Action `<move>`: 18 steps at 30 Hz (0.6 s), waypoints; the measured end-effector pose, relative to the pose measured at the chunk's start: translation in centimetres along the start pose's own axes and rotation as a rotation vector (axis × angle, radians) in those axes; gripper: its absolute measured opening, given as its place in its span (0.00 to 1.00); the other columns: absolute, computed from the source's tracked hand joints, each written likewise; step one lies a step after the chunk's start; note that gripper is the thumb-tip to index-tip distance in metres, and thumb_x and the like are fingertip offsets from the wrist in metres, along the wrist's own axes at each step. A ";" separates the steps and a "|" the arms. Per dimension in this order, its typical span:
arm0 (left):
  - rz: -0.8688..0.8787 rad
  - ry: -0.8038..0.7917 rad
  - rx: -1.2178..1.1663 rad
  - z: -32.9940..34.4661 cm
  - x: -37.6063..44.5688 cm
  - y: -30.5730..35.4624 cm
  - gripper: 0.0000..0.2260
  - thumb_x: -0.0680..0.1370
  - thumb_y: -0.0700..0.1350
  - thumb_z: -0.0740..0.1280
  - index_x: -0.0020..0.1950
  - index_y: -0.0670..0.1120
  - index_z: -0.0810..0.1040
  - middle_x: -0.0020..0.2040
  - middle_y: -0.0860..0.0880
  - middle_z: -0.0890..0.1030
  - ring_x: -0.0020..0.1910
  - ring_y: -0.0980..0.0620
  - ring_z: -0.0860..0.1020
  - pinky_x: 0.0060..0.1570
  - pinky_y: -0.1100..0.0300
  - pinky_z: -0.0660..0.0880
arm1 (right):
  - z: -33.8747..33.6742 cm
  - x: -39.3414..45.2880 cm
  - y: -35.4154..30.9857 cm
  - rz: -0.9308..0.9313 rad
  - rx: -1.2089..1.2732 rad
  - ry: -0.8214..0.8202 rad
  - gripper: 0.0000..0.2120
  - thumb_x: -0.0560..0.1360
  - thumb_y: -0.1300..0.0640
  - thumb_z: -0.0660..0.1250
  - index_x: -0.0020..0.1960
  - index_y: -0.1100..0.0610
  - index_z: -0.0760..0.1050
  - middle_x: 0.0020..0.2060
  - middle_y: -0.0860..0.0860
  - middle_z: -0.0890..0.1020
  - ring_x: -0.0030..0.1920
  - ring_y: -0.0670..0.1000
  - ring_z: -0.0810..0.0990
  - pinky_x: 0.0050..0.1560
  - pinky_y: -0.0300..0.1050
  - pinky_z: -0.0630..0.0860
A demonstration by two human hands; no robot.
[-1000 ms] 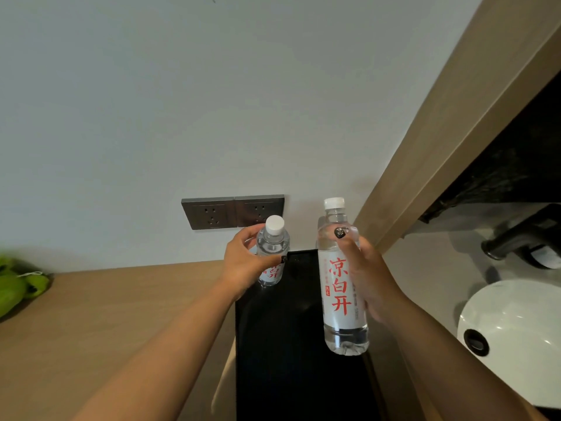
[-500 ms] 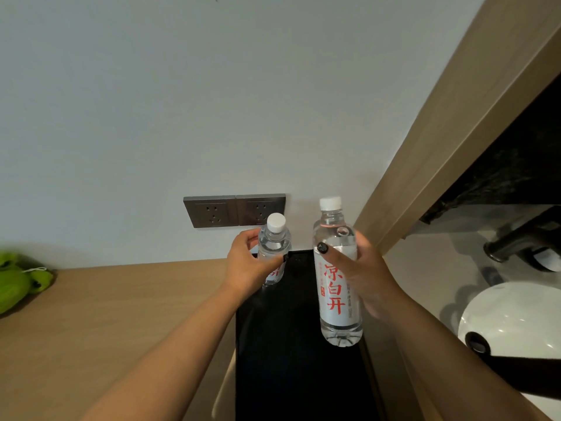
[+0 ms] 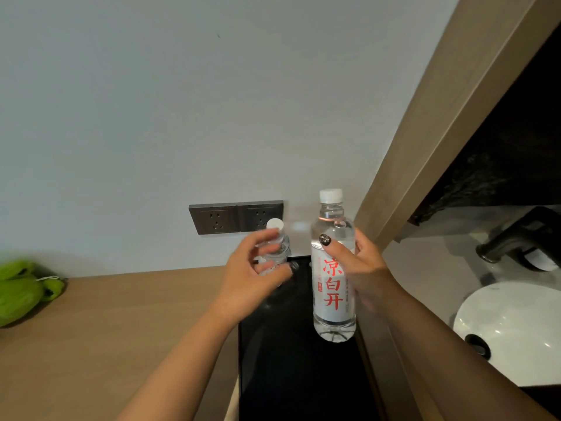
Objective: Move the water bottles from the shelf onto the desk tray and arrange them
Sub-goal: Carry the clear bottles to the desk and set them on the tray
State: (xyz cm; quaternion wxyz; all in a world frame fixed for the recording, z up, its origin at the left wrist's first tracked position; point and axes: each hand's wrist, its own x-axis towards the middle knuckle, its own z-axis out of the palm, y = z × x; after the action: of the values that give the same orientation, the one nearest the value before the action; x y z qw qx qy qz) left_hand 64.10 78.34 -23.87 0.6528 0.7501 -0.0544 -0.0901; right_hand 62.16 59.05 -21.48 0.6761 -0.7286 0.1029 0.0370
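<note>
A small clear water bottle point(image 3: 280, 253) with a white cap stands upright at the far end of the black tray point(image 3: 291, 375). My left hand point(image 3: 252, 278) is just in front of it, its fingers spread and blurred, thumb by the bottle's base, the grip loosened. My right hand point(image 3: 361, 268) grips a taller bottle point(image 3: 334, 293) with red characters on a white label. It is upright over the tray's right side, and I cannot tell whether its base touches the tray.
The tray lies on a wooden desk point(image 3: 106, 329) against a white wall with a grey double socket point(image 3: 236, 217). A green bag point(image 3: 21, 290) sits at far left. A wooden frame point(image 3: 425, 132) rises on the right, with a white basin point(image 3: 516, 329) and black tap point(image 3: 522, 235) beyond.
My left hand has loosened and drawn its fingers from behind the small bottle. My right hand has brought the tall bottle slightly left and farther along the tray.
</note>
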 end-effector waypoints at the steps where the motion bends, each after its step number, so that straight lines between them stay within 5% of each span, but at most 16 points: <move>1: -0.025 -0.108 -0.012 0.6 -0.5 0.3 0.27 0.70 0.37 0.74 0.64 0.56 0.73 0.60 0.57 0.78 0.58 0.62 0.77 0.56 0.58 0.78 | 0.2 0.0 -0.2 -0.008 0.031 0.007 0.23 0.68 0.44 0.70 0.61 0.48 0.74 0.51 0.50 0.84 0.51 0.53 0.84 0.55 0.56 0.79; 5: -0.119 -0.321 -0.019 2.6 -1.5 -0.3 0.29 0.68 0.39 0.77 0.61 0.62 0.72 0.57 0.61 0.80 0.56 0.63 0.79 0.54 0.59 0.78 | 0.6 0.4 -1.2 -0.032 0.126 0.009 0.27 0.60 0.43 0.72 0.58 0.45 0.74 0.49 0.50 0.85 0.51 0.53 0.84 0.55 0.58 0.79; 10: -0.129 -0.246 -0.004 4.3 -1.9 -1.0 0.29 0.65 0.42 0.79 0.64 0.52 0.73 0.55 0.55 0.82 0.53 0.60 0.81 0.50 0.63 0.79 | 0.3 -0.1 -2.1 -0.089 -0.027 -0.113 0.25 0.65 0.47 0.74 0.60 0.43 0.72 0.52 0.48 0.83 0.52 0.49 0.83 0.54 0.51 0.79; 18: -0.091 -0.170 0.130 5.5 -2.3 -1.4 0.26 0.67 0.42 0.78 0.60 0.56 0.71 0.51 0.59 0.80 0.46 0.69 0.79 0.39 0.73 0.75 | -1.4 -0.5 -4.2 -0.139 -0.459 -0.070 0.29 0.70 0.51 0.74 0.68 0.49 0.68 0.62 0.47 0.73 0.57 0.46 0.76 0.53 0.41 0.76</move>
State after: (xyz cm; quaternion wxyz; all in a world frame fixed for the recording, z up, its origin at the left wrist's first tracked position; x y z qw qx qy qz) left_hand 60.66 73.61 -25.79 0.5912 0.7822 -0.0811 -0.1790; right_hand 62.36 58.01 -17.20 0.4970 -0.8667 0.0179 0.0380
